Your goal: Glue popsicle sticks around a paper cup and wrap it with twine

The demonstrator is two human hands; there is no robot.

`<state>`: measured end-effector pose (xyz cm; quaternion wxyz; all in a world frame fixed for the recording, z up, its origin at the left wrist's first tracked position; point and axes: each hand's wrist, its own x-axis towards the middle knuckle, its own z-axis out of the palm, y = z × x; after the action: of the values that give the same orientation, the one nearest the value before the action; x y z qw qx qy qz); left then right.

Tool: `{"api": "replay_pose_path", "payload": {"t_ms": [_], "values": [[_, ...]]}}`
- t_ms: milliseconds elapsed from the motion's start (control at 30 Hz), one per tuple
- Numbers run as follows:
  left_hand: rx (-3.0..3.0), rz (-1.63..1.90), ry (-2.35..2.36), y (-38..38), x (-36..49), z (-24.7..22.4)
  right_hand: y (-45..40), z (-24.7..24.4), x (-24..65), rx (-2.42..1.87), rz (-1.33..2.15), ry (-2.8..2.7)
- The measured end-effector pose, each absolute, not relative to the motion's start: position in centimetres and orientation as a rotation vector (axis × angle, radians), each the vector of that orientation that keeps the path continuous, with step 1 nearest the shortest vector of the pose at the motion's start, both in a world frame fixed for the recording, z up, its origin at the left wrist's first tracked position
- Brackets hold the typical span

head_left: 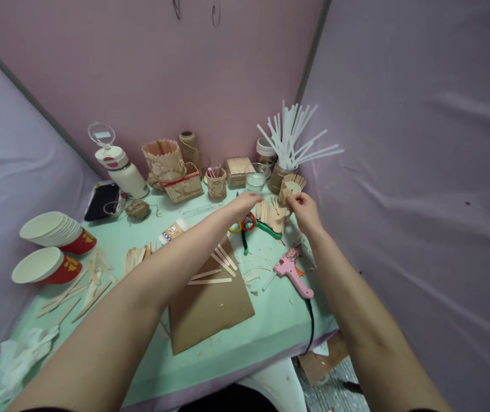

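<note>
My right hand (304,210) is closed, thumb and fingers pinched at the near side of a small paper cup (292,187) with wooden craft sticks standing round its wall. My left hand (247,203) reaches over the scissors (249,221), close to a clear cup (255,182); its fingers are mostly hidden, so I cannot see whether they hold anything. Between the hands lies a pile of short cut sticks (271,216), beside green-handled pliers (269,230). A pink hot glue gun (290,270) rests nearer me, below the right hand.
Brown cardboard (214,306) with loose sticks lies under my left forearm. White glue sticks (288,134) fan from a jar at the back right. Stick-made baskets (185,186), a twine ball (137,209), a white bottle (127,177) and red paper cups (62,269) stand leftward.
</note>
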<state>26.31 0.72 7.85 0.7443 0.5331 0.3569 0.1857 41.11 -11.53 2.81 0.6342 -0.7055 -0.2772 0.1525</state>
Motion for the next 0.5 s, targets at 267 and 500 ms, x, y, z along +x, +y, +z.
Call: {"api": "replay_pose_path", "payload": {"t_ms": [267,500], "values": [[1.255,0.389,0.786,-1.9,17.5,9.8,-13.7,8.0,40.1,-1.558,0.204,-0.640],[1.356,0.449,0.723,-5.4,9.0,8.0,-15.2,10.9,37.9,-1.621,0.038,-0.836]]}}
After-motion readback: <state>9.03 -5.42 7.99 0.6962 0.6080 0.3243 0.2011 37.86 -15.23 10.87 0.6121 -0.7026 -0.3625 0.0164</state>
